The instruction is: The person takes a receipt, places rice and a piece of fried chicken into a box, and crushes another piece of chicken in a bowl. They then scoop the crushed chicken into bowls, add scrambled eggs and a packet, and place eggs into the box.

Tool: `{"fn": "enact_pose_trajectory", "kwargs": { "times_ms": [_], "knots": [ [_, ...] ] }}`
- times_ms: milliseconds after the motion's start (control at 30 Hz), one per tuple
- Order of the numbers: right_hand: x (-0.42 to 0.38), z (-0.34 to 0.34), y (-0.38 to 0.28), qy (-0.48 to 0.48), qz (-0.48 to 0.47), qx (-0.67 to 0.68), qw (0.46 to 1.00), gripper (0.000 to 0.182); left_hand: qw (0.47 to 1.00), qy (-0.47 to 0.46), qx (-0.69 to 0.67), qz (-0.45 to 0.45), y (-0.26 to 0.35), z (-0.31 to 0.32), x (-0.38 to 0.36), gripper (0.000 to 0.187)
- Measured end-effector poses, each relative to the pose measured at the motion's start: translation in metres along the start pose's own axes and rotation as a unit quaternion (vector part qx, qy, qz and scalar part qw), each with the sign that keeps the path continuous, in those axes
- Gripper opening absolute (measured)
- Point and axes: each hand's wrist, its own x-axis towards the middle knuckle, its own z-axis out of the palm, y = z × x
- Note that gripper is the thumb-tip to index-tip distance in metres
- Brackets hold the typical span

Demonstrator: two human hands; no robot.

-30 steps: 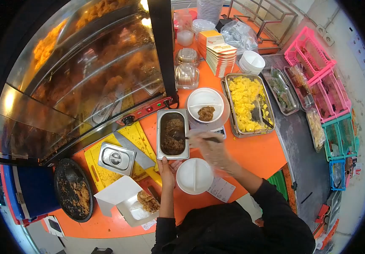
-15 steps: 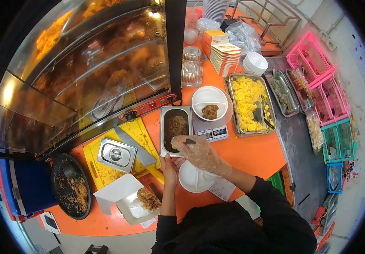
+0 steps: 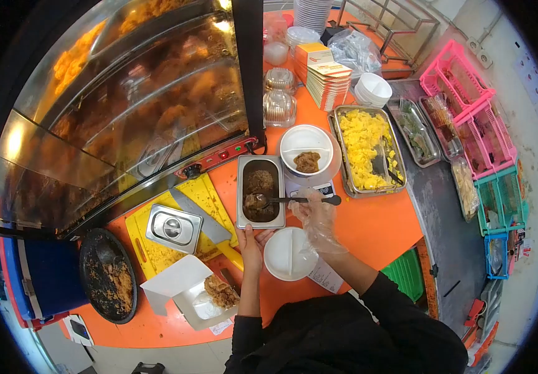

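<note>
Head view: I have my bare left hand (image 3: 251, 248) closed on the near end of a rectangular stainless-steel pan (image 3: 240, 187), thumb over the rim and the other fingers at its underside. The pan lies directly ahead of that hand, with dark brown, crumbly food (image 3: 260, 181) inside. My right hand (image 3: 316, 215), in a clear plastic glove, holds a long black-handled spoon (image 3: 286, 200); its fingers are narrowed around the handle, and the spoon's head is down in the food, to that hand's left.

Between my two hands, on the near side, sits a round white divided bowl (image 3: 289, 237); the glove overlaps its edge, and I cannot tell whether they touch. Ahead of the right hand, a second white divided bowl (image 3: 300, 135) carries a brown portion (image 3: 307, 162) in its nearer compartment. A digital scale (image 3: 326, 189), partly hidden by the hand, shows at that bowl's near side. Farther ahead and to the right is a rectangular metal tray (image 3: 375, 194) of yellow food pieces (image 3: 362, 146).

Left of the left hand, a yellow cutting board (image 3: 141, 215) bears a broad-bladed knife (image 3: 197, 215) and a shiny steel lid (image 3: 173, 227).
</note>
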Motion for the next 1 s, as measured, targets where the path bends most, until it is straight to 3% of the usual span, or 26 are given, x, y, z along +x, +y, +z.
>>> {"fn": "enact_pose_trajectory", "kwargs": {
  "times_ms": [100, 167, 200, 267, 300, 333, 367, 500, 633, 700, 733, 767, 800, 833, 900, 967, 1000],
  "knots": [
    [0.001, -0.005, 0.004, 0.020, 0.006, 0.019, 1.000, 0.017, 1.000, 0.005, 0.019, 0.002, 0.004, 0.001, -0.001, 0.038],
    [-0.001, -0.011, 0.015, -0.045, -0.084, -0.072, 0.993, 0.018, 1.000, 0.004, 0.026, 0.002, 0.003, 0.000, -0.001, 0.038],
    [-0.002, -0.012, 0.020, -0.044, -0.085, -0.071, 0.993, 0.018, 1.000, 0.003, 0.027, 0.001, 0.004, 0.001, -0.001, 0.038],
    [-0.004, -0.012, 0.026, -0.215, -0.203, -0.161, 0.941, 0.018, 1.000, 0.008, 0.014, 0.001, 0.004, 0.003, -0.002, 0.037],
    [-0.008, 0.001, 0.011, -0.214, -0.204, -0.161, 0.942, 0.018, 1.000, 0.007, 0.014, 0.001, 0.003, 0.001, -0.001, 0.037],
    [-0.011, 0.013, -0.008, -0.320, -0.318, -0.365, 0.815, 0.022, 1.000, 0.006, 0.020, 0.005, 0.000, -0.003, 0.000, 0.037],
    [-0.014, 0.022, -0.020, -0.400, -0.405, -0.539, 0.621, 0.027, 1.000, 0.006, 0.025, 0.009, -0.003, -0.007, 0.001, 0.037],
    [-0.014, 0.028, -0.018, -0.400, -0.444, -0.576, 0.558, 0.039, 0.999, 0.000, 0.051, 0.010, -0.005, -0.011, 0.003, 0.036],
    [-0.012, 0.028, -0.005, -0.387, -0.440, -0.604, 0.540, 0.037, 1.000, 0.010, 0.023, 0.012, -0.003, -0.002, -0.001, 0.036],
    [-0.011, 0.028, -0.006, -0.330, -0.449, -0.577, 0.597, 0.024, 1.000, 0.005, 0.020, 0.014, 0.000, 0.000, -0.002, 0.037],
    [-0.010, 0.027, -0.006, -0.331, -0.449, -0.577, 0.596, 0.024, 1.000, -0.007, 0.020, 0.012, 0.002, 0.001, -0.002, 0.038],
    [-0.009, 0.023, -0.004, -0.295, -0.287, -0.414, 0.812, 0.020, 1.000, -0.018, 0.021, 0.010, 0.002, 0.000, -0.003, 0.038],
    [-0.009, 0.020, -0.002, -0.229, -0.095, -0.209, 0.946, 0.019, 1.000, -0.017, 0.020, 0.009, 0.003, 0.000, -0.004, 0.038],
    [-0.007, 0.015, -0.002, -0.229, -0.094, -0.210, 0.946, 0.019, 1.000, -0.010, 0.024, 0.007, 0.003, 0.001, -0.004, 0.038],
    [-0.007, 0.012, -0.005, -0.097, -0.092, -0.155, 0.979, 0.025, 1.000, -0.004, 0.027, 0.005, 0.004, 0.002, -0.003, 0.038],
    [-0.012, 0.006, 0.002, -0.071, -0.102, -0.094, 0.988, 0.025, 0.999, -0.002, 0.044, 0.007, 0.006, 0.002, -0.003, 0.039],
    [-0.011, 0.000, 0.009, -0.029, -0.062, -0.066, 0.995, 0.023, 0.999, -0.002, 0.044, 0.007, 0.006, 0.004, -0.003, 0.039]
  ]
}}
